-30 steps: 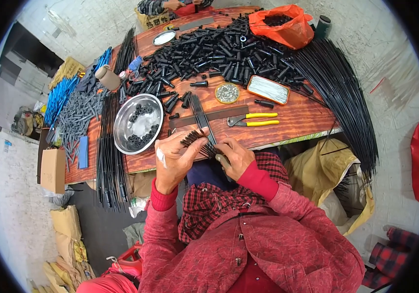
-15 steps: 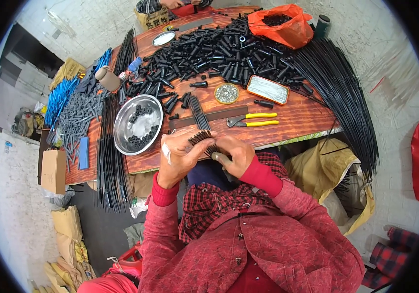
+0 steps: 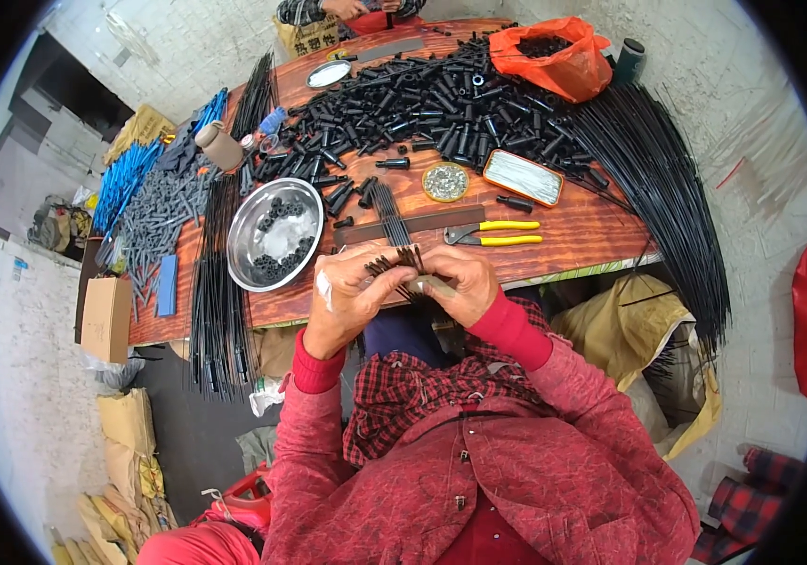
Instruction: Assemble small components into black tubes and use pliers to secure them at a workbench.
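Note:
My left hand (image 3: 352, 294), with a white patch on its back, is closed around a bundle of thin black rods (image 3: 387, 212). Their brownish ends fan out above its thumb, and the other ends reach over the table. My right hand (image 3: 465, 284) pinches at these fanned ends from the right; its thumb looks covered, and its fingertips partly hide what they grip. Just beyond lie a flat dark bar (image 3: 432, 222) and yellow-handled pliers (image 3: 502, 233). A metal bowl (image 3: 234, 247) left of my hands holds black rings and something white.
Black tubular parts (image 3: 422, 104) are heaped across the wooden table (image 3: 573, 247). A round dish of small metal pieces (image 3: 446, 182), a tray of white pins (image 3: 523, 177) and an orange bag (image 3: 582, 71) stand around. Long black rods (image 3: 677, 188) overhang the right edge. A co-worker's hands (image 3: 347, 8) show opposite.
My right hand has shifted slightly, its thumb now closer against the rod ends. The view has moved a little; the co-worker's hands have changed position.

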`<state>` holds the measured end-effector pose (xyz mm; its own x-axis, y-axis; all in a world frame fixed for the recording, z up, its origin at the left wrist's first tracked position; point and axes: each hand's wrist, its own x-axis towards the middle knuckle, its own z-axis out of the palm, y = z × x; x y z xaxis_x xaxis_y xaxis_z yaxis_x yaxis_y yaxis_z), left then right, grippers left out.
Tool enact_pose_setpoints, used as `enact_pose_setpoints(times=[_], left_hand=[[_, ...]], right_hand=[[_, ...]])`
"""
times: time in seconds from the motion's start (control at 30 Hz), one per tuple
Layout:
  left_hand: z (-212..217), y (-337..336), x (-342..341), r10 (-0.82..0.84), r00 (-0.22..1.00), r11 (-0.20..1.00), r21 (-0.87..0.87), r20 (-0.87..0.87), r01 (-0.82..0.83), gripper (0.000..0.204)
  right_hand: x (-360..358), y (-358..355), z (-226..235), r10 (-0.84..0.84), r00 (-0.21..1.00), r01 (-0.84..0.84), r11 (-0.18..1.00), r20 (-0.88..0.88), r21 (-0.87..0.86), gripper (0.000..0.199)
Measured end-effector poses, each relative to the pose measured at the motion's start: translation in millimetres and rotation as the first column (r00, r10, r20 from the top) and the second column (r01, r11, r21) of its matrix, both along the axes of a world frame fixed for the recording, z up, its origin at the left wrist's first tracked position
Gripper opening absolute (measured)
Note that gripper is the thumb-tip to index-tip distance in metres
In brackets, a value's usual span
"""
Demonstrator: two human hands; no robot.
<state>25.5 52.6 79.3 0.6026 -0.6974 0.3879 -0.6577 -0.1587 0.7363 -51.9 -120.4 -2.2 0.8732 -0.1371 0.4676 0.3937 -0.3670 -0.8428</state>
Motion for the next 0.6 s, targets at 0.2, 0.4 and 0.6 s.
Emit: enact_pose_setpoints(times=[0.2,0.4,0.6], left_hand=[[-2.2,-0.4,-0.5,0.023,1.0,1.0,-0.016,0.003,-0.023,0.015],[-0.2,-1.3,1.1,0.018,1.0,1.0,0.002,0.007,-0.018,0.016],[-3.2,1.7,3.9,-0.009,1.0,1.0,0.006,0.029,0.008,0.017]], right_hand=[[3.6,-0.1,-5.3,0.009,1.0,-0.009,1.0,0.02,0.003,0.016],[3.2,-1.2,-2.7,0.008,1.0,-0.008,1.0,0.023,-0.01,0.017],[4.8,-1.9,-4.4,0.024,0.999,-0.023,1.0,0.044,-0.014,0.017]])
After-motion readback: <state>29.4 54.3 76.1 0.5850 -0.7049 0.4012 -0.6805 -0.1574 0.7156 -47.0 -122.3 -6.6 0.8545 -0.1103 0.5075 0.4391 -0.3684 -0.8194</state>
